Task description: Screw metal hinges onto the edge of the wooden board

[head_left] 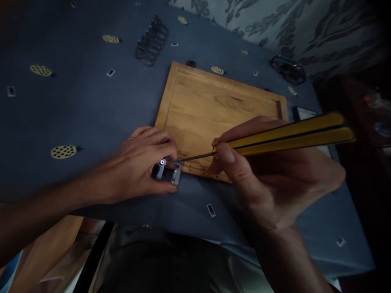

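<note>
My left hand (143,162) rests at the near left corner of a wooden board (214,97). Its thumb and fingers are closed around a small clear plastic bracket (176,173) with a bright screw head (162,162) on its left arm. My right hand (269,179) grips a screwdriver (290,134) with a yellow handle and a black stripe. The thin shaft points left, and its tip meets the right arm of the bracket. What sits right under the tip is too small to make out. Several small dark holes run along the board's near edge.
Further back on the blue patterned tablecloth (91,110) lies a row of clear plastic pieces (152,40). A dark, shiny, see-through object (288,69) is at the back right. A phone-like device (306,114) lies partly behind my right hand. Patterned wallpaper (262,24) borders the table.
</note>
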Demonstrator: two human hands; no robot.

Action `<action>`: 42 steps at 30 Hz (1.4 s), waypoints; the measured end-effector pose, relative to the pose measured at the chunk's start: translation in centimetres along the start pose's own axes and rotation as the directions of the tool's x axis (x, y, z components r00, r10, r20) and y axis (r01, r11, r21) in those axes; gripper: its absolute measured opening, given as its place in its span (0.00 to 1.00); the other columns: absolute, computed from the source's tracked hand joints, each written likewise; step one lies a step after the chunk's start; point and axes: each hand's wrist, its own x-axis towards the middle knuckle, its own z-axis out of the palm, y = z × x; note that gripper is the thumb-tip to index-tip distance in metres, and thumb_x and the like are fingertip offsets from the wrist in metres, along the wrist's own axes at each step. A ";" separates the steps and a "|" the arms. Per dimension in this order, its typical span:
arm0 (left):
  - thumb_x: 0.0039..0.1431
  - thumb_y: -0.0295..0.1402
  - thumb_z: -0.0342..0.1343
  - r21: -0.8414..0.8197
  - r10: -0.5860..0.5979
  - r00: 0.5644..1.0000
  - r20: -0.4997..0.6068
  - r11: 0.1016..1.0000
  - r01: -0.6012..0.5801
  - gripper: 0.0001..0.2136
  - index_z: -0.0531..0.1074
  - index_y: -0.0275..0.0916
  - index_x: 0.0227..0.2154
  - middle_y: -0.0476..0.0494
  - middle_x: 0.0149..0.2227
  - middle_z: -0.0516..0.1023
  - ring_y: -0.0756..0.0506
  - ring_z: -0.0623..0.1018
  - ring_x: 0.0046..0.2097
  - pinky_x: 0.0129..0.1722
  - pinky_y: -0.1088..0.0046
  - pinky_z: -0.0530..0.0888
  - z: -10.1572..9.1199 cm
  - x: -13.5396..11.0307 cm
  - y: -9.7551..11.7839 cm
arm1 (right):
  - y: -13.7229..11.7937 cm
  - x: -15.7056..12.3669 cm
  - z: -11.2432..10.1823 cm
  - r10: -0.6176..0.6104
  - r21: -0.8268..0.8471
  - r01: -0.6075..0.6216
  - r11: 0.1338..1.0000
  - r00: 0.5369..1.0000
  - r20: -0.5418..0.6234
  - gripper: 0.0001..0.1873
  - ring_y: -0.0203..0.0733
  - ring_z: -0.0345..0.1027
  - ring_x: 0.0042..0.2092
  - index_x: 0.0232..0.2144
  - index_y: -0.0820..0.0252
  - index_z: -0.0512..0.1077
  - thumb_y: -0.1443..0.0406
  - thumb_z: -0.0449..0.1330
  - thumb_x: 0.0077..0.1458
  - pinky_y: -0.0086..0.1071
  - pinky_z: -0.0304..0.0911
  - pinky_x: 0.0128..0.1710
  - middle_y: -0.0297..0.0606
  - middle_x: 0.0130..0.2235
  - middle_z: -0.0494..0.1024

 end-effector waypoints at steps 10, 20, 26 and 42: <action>0.59 0.43 0.68 -0.004 -0.021 0.999 0.029 1.000 0.021 0.13 0.74 0.42 0.39 0.46 0.49 0.78 0.37 0.76 0.57 0.59 0.57 0.65 -0.3 0.1 0.0 | 0.4 -0.3 0.5 0.038 0.010 -0.038 0.999 0.999 0.037 0.05 0.45 0.75 0.31 0.34 0.44 0.78 0.60 0.71 0.63 0.45 0.71 0.31 0.32 0.38 0.85; 0.61 0.39 0.67 0.004 -0.007 1.000 0.022 1.000 0.007 0.10 0.75 0.41 0.39 0.45 0.49 0.78 0.37 0.76 0.55 0.57 0.56 0.66 -0.2 0.1 0.2 | -0.7 0.3 0.2 -0.026 -0.062 0.035 0.997 0.990 0.137 0.09 0.48 0.75 0.37 0.34 0.45 0.73 0.61 0.71 0.62 0.45 0.70 0.39 0.34 0.35 0.80; 0.59 0.38 0.70 -0.009 0.031 0.999 -0.014 0.999 -0.031 0.12 0.75 0.39 0.38 0.46 0.45 0.76 0.39 0.77 0.52 0.55 0.57 0.65 0.0 0.0 0.0 | -0.2 0.6 1.4 -0.066 -0.025 0.069 0.997 0.992 0.110 0.15 0.45 0.70 0.30 0.31 0.49 0.69 0.57 0.72 0.61 0.41 0.64 0.29 0.32 0.29 0.71; 0.56 0.36 0.70 0.027 -0.043 0.998 0.051 0.999 0.042 0.12 0.77 0.39 0.40 0.44 0.49 0.78 0.36 0.77 0.55 0.58 0.55 0.66 -0.5 0.6 0.5 | -1.2 0.1 1.8 0.122 0.126 -0.125 0.984 0.992 0.029 0.13 0.35 0.71 0.27 0.35 0.53 0.75 0.60 0.76 0.55 0.32 0.69 0.22 0.30 0.34 0.78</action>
